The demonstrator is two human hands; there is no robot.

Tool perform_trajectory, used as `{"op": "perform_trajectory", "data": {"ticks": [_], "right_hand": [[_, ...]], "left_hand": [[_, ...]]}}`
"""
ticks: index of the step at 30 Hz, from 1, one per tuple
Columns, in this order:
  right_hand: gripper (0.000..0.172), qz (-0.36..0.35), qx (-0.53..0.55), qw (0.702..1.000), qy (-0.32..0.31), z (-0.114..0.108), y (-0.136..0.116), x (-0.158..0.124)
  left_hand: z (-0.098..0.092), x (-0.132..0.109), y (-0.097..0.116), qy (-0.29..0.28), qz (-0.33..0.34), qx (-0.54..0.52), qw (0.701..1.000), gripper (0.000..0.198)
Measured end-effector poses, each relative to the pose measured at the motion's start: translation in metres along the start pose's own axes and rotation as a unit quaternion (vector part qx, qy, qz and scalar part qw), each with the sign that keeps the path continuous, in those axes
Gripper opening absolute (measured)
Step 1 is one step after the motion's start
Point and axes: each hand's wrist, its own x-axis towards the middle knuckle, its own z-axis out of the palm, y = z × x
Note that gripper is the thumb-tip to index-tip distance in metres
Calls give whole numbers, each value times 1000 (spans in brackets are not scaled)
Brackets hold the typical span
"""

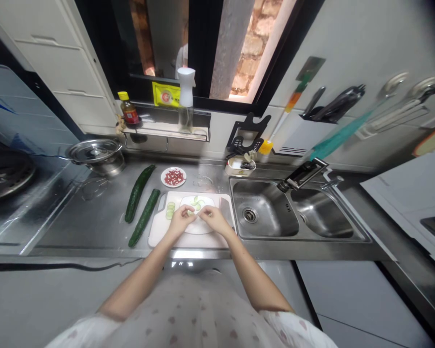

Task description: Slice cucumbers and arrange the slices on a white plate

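Note:
Over a white plate (199, 229) my left hand (182, 220) and my right hand (214, 220) come together, fingertips pinched and almost touching. Pale green bits of cucumber slice (191, 212) show at the fingers, mostly hidden by them. Beyond my fingertips, several thin cucumber slices (197, 202) lie curved on the plate. The plate rests on a pale cutting board (158, 236). Left of the plate, a short row of cucumber slices (170, 210) lies on the board.
Two whole cucumbers (139, 193) lie left of the board. Behind it stands a small plate of chopped red pieces (173, 177). A lidded steel pot (97, 155) is at the back left. To the right is a double sink (264, 208) with a black faucet (304, 174).

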Motion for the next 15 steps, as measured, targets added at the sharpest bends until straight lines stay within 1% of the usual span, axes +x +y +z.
{"op": "perform_trajectory", "data": {"ticks": [3,7,9,11,15], "right_hand": [[16,22,-8,1000,-7,-6,7,6],[17,73,-34,996,-36,-18,15,16],[15,88,-73,992,-44,-25,18,21],[13,83,-132,987,-44,-30,19,26],[13,73,-238,967,-45,-35,22,32]], "left_hand": [[4,7,-8,11,-4,16,1000,23],[9,18,-13,26,4,28,999,22],[12,24,-15,35,-2,40,999,20],[16,30,-17,39,-17,65,997,19],[22,39,-26,25,-54,159,986,17]]}}
